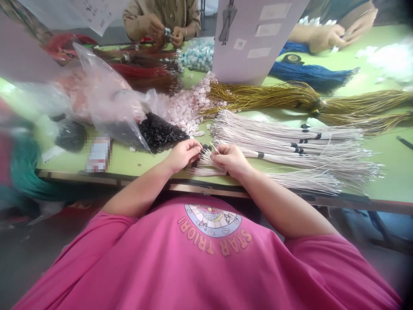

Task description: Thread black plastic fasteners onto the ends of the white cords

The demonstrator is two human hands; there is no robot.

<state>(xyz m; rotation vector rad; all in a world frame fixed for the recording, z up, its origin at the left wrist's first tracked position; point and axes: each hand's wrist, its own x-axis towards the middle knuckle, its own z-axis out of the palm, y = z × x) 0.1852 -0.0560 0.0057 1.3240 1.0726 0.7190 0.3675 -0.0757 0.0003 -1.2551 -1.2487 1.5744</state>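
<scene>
My left hand [184, 155] is closed in a pinch at the near end of the table, with what looks like a small black connector housing at its fingertips, partly hidden. Just to its right, my right hand [230, 160] pinches a thin white wire, its tip pointing toward the left fingers. Loose white wires [206, 171] lie under and between both hands. Behind the left hand is a heap of black connector housings [163, 133]. Bundles of white wires [290, 148], banded with black tape, stretch to the right beneath and beyond the right hand.
Pale pink connectors [190, 105] are heaped behind the black ones, beside a clear plastic bag [106, 94]. Yellow wires [267, 97] and a lilac divider [248, 47] stand farther back. A pixelated box [98, 154] lies left. Two people work opposite, near blue wires [312, 75].
</scene>
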